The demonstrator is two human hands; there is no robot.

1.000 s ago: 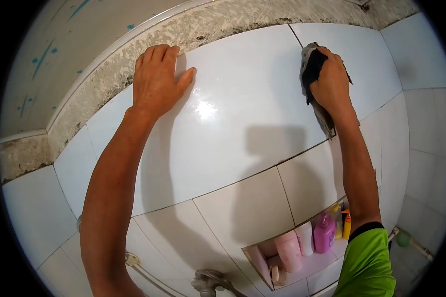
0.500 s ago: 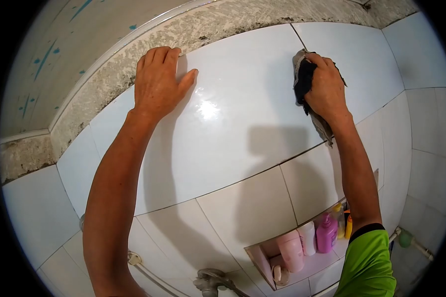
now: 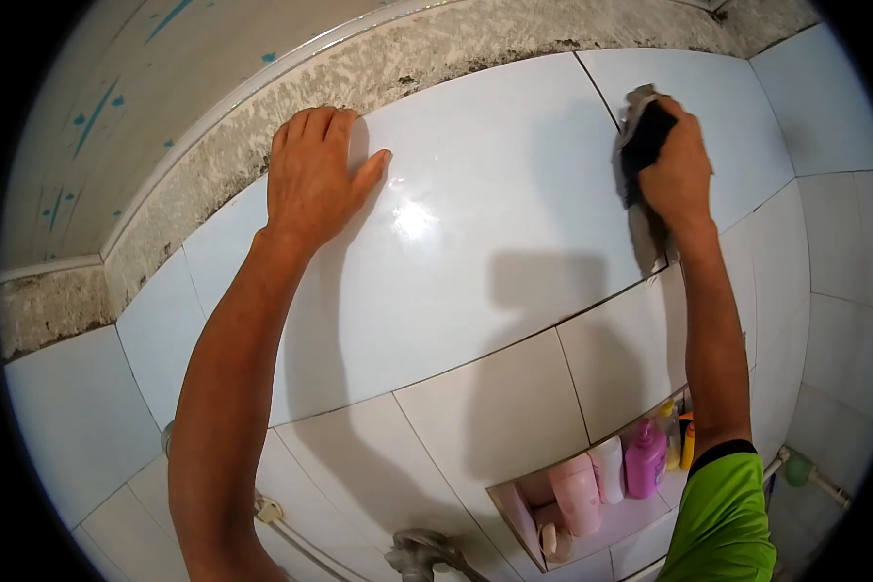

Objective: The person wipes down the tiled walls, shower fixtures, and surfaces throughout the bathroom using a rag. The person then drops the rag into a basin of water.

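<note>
A large glossy white wall tile (image 3: 456,242) spreads across the middle of the view, with a bright light reflection on it. My left hand (image 3: 312,175) lies at the tile's upper left edge, fingers stretched over the top and thumb apart, holding nothing. Farther right, my right hand (image 3: 681,165) grips a bunched black and grey cloth (image 3: 647,141) against the wall. The cloth lies near the dark vertical joint (image 3: 595,87) between two tiles, and its grey end hangs toward the lower joint. My fingertips on the cloth are partly hidden.
Below is a wall niche (image 3: 514,514) with a pink bottle (image 3: 577,495), a white bottle (image 3: 608,470), a purple pump bottle (image 3: 644,461) and other containers. A shower fitting (image 3: 422,553) sticks out at the bottom. Rough bare plaster (image 3: 456,44) runs above the tiles, under the ceiling (image 3: 165,87).
My right hand has moved to the right with the cloth, from the left side of the vertical joint to its right. My left hand has stayed at the tile's top edge.
</note>
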